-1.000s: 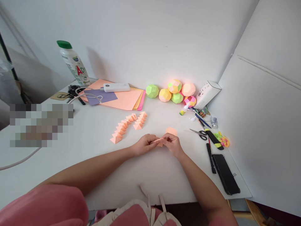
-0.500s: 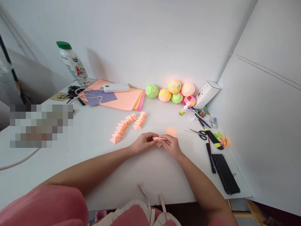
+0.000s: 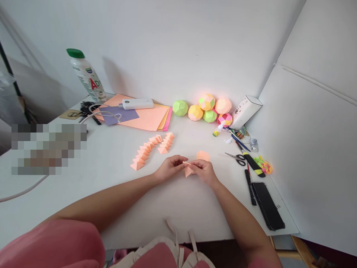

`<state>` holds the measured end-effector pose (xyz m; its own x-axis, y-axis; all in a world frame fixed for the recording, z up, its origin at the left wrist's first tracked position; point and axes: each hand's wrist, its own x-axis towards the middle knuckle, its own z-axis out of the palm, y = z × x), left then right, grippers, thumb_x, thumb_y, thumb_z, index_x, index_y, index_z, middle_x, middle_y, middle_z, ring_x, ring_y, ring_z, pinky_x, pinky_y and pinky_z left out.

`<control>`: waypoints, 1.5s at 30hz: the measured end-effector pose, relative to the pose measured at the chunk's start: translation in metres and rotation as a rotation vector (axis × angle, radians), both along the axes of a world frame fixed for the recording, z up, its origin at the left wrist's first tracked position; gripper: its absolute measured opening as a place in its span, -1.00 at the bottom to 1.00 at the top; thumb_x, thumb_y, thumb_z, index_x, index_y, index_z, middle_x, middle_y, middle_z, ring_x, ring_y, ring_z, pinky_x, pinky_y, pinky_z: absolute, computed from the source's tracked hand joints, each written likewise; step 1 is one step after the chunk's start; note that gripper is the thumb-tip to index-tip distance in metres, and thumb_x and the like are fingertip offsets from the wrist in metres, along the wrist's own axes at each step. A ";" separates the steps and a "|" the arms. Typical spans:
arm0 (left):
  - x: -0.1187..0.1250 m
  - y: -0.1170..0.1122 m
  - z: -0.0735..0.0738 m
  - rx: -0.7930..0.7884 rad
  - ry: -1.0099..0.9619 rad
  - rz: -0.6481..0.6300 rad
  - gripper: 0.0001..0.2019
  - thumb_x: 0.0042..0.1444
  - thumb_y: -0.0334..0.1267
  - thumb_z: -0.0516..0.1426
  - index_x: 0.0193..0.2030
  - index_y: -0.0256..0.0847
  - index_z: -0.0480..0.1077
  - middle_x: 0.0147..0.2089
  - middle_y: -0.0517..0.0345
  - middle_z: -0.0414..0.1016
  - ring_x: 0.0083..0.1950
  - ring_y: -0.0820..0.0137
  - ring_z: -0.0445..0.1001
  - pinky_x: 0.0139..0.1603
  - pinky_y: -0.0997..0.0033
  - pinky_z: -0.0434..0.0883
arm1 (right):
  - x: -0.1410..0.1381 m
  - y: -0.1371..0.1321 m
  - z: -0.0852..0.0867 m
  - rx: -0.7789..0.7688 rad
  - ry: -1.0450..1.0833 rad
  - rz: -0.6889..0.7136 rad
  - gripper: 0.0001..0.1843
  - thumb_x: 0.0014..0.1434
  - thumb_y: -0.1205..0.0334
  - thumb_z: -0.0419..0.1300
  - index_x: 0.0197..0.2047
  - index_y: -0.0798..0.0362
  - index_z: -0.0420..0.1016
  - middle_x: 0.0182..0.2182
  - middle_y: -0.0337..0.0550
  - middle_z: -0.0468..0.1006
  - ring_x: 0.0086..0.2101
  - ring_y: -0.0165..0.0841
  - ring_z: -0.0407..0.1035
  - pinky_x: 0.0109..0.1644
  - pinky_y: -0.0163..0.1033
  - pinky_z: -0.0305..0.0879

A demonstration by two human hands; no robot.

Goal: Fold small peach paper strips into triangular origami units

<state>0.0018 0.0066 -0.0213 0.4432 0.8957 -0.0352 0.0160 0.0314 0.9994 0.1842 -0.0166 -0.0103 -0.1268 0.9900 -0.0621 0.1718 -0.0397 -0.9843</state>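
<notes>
My left hand (image 3: 170, 168) and my right hand (image 3: 204, 170) meet over the middle of the white table (image 3: 111, 160). Both pinch a small folded peach paper piece (image 3: 187, 169) between thumb and fingers. Just behind my right hand lies a small stack of peach paper squares (image 3: 203, 155). To the left of my left hand, two rows of folded peach paper units (image 3: 152, 147) stand on the table.
Several coloured paper balls (image 3: 206, 108) sit by the back wall. Coloured sheets (image 3: 145, 116) carry a white power bank (image 3: 138, 104); a green-capped bottle (image 3: 85, 76) stands far left. Scissors (image 3: 237, 158), pens, a marker and a black phone (image 3: 268, 206) lie at right beside a white box (image 3: 245, 110).
The peach piece has been turned and folded between my fingers; a pointed flap now hangs down below them. Both hands stayed in about the same spot.
</notes>
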 end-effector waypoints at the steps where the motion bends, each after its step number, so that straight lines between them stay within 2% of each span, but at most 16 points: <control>1: 0.000 0.000 0.001 0.002 0.002 -0.005 -0.63 -0.01 0.01 0.15 -0.17 -0.23 0.40 -0.34 0.12 0.43 -0.32 0.42 0.38 -0.33 0.41 0.35 | 0.000 0.000 0.001 -0.009 0.006 0.000 -0.69 -0.04 0.02 0.27 -0.30 0.07 0.57 -0.38 -0.12 0.58 -0.39 -0.31 0.46 -0.30 -0.18 0.47; 11: -0.001 -0.002 0.007 0.011 0.035 -0.030 -0.67 0.01 0.01 0.12 -0.27 -0.25 0.40 -0.39 0.12 0.44 -0.38 0.42 0.39 -0.39 0.41 0.34 | 0.000 0.000 0.001 -0.048 0.028 0.005 -0.69 -0.07 0.01 0.28 -0.35 0.08 0.57 -0.46 -0.17 0.53 -0.44 -0.36 0.41 -0.37 -0.22 0.46; 17: -0.001 -0.004 0.012 0.004 0.049 -0.055 -0.71 0.03 -0.01 0.10 -0.34 -0.23 0.37 -0.45 0.20 0.39 -0.47 0.50 0.32 -0.50 0.51 0.27 | 0.000 0.000 0.001 0.000 -0.008 0.051 -0.73 -0.04 0.03 0.26 -0.34 0.05 0.58 -0.40 -0.14 0.57 -0.39 -0.32 0.44 -0.35 -0.21 0.47; 25: 0.000 -0.005 0.018 -0.025 0.070 -0.058 -0.77 0.01 -0.08 0.09 -0.40 -0.23 0.33 -0.51 0.25 0.33 -0.51 0.52 0.26 -0.53 0.53 0.23 | 0.000 0.000 -0.002 0.075 -0.087 0.059 -0.78 0.00 0.07 0.24 -0.36 0.04 0.58 -0.44 -0.16 0.57 -0.46 -0.32 0.45 -0.38 -0.24 0.41; 31: 0.000 -0.006 0.023 -0.046 0.027 -0.013 -0.81 -0.01 -0.14 0.09 -0.42 -0.24 0.31 -0.52 0.27 0.30 -0.53 0.55 0.24 -0.51 0.52 0.23 | 0.002 0.001 -0.001 0.116 -0.130 0.039 -0.79 0.02 0.09 0.23 -0.37 0.03 0.58 -0.45 -0.15 0.57 -0.45 -0.33 0.43 -0.38 -0.25 0.36; 42: -0.002 -0.002 0.016 -0.046 -0.008 0.089 -0.88 0.00 -0.22 0.07 -0.39 -0.23 0.30 -0.51 0.28 0.27 -0.46 0.51 0.27 -0.41 0.50 0.25 | 0.004 0.003 -0.002 0.074 -0.102 -0.001 -0.75 -0.01 0.07 0.25 -0.34 0.07 0.58 -0.41 -0.13 0.57 -0.42 -0.34 0.43 -0.38 -0.27 0.35; 45: -0.003 -0.003 0.018 -0.041 -0.008 0.060 -0.87 0.02 -0.22 0.05 -0.34 -0.22 0.32 -0.47 0.25 0.31 -0.39 0.47 0.32 -0.35 0.48 0.28 | 0.004 0.003 -0.003 0.072 -0.097 -0.001 -0.75 -0.01 0.07 0.25 -0.34 0.07 0.58 -0.42 -0.14 0.57 -0.42 -0.34 0.43 -0.37 -0.28 0.35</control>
<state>-0.0011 0.0039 -0.0032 0.3891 0.9186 -0.0690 0.0049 0.0729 0.9973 0.1882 -0.0137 -0.0136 -0.1223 0.9925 -0.0027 0.2663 0.0302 -0.9634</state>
